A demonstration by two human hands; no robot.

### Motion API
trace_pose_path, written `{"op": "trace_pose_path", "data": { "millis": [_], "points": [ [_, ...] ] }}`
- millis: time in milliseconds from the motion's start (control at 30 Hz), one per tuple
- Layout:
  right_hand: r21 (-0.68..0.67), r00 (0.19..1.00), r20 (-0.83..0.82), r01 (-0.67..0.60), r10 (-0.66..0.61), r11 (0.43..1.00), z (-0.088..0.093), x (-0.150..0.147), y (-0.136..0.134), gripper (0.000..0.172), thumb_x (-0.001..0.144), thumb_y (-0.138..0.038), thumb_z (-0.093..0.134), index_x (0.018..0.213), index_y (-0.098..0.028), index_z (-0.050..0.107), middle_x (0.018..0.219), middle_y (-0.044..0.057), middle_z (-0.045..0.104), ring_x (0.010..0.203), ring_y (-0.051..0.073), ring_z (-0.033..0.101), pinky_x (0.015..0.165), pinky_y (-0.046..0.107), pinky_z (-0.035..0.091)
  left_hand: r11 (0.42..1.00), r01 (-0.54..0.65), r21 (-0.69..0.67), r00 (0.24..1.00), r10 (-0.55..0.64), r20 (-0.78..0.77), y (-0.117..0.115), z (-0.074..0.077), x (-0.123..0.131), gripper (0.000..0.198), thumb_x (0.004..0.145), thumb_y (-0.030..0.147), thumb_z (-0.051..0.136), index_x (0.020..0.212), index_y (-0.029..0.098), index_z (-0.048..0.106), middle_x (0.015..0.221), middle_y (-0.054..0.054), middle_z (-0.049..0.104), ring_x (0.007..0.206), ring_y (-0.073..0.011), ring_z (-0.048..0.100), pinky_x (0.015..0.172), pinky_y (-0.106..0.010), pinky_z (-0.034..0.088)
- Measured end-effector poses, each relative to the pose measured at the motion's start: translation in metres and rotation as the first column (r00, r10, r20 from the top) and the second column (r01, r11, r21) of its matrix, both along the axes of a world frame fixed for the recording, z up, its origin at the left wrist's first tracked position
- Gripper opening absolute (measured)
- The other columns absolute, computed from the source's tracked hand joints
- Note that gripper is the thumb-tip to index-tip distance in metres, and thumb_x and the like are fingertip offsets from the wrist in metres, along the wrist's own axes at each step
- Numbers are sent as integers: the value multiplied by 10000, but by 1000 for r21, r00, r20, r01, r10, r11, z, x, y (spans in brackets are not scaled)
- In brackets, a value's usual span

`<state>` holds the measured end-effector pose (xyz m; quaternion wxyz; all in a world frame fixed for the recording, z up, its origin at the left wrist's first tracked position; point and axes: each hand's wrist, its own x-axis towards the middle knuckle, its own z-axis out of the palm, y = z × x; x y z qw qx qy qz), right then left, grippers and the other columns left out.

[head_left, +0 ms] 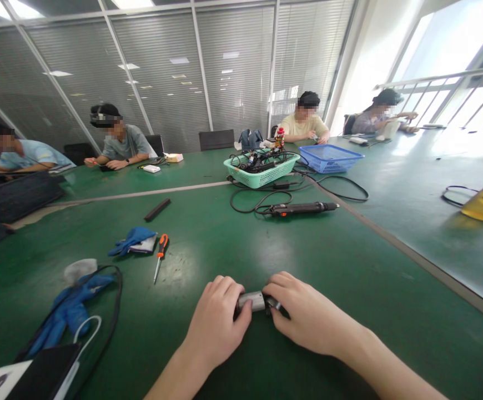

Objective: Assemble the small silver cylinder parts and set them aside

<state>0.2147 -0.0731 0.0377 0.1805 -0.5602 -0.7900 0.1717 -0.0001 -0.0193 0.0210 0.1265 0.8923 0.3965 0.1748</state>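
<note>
Low over the green table (208,244), my left hand (220,311) wraps round a grey metal cylinder (255,301), thumb along its near side. My right hand (297,308) closes on a small dark metal piece (273,303) at the cylinder's right end. Whether the two parts are joined cannot be made out, as my fingers cover much of both. Left of my hands lies a screwdriver (162,247) with an orange and black handle, beside a folded blue glove (135,241).
A black electric screwdriver (300,209) with its cord lies ahead. Behind it stand a green basket (262,178) of tools and cables and a blue basket (331,161). A dark bar (157,209), another blue glove (64,314) and cables lie left. Several people sit round the table.
</note>
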Motion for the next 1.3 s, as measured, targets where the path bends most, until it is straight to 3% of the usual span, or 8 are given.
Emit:
{"op": "trace_pose_path", "data": {
  "millis": [167, 400, 633, 1000, 1300],
  "points": [
    [-8, 999, 38, 22, -22, 1000, 3, 0, 0, 140, 915, -148, 541, 954, -201, 664, 970, 60, 619, 951, 232, 580, 842, 354, 472, 1000, 10, -6, 1000, -10, 6, 1, 1, -1, 107, 985, 291, 546, 1027, 215, 607, 1029, -72, 625, 985, -282, 557, 864, -428, 473],
    [-29, 998, 62, 9, -7, 1000, 3, 2, -1, 115, 939, -176, 555, 965, -204, 662, 989, 61, 623, 977, 237, 589, 860, 359, 467, 999, 31, 21, 999, -31, -27, -1, 3, -1, 299, 804, 130, 578, 1092, 210, 594, 1059, -76, 611, 1016, -287, 550, 921, -454, 478],
    [-40, 994, 104, -19, 23, 999, 3, 6, -1, 69, 953, -226, 616, 988, -203, 671, 1009, 55, 641, 986, 239, 604, 854, 357, 453, 1000, 20, -6, 1000, -20, 15, 1, -3, -2, 209, 874, 111, 548, 1057, 208, 579, 1038, -57, 604, 1006, -270, 547, 901, -441, 484],
    [-48, 990, 130, -47, 53, 998, 5, -1, -2, 140, 888, -332, 750, 930, -209, 698, 959, 32, 691, 877, 214, 640, 736, 309, 428, 999, 41, -11, 997, -40, 60, 3, -10, -1, 305, 928, 92, 566, 1199, 233, 576, 1182, -57, 601, 1099, -264, 555, 974, -453, 487],
    [-20, 987, 138, -81, 83, 997, 4, -3, -4, 87, 854, -238, 691, 936, -210, 679, 996, 35, 700, 925, 224, 640, 786, 322, 441, 1000, 25, 9, 999, -26, 41, 2, -9, -2, 340, 910, 119, 601, 1228, 238, 582, 1190, -57, 614, 1102, -272, 564, 978, -452, 496]
  ]
}}
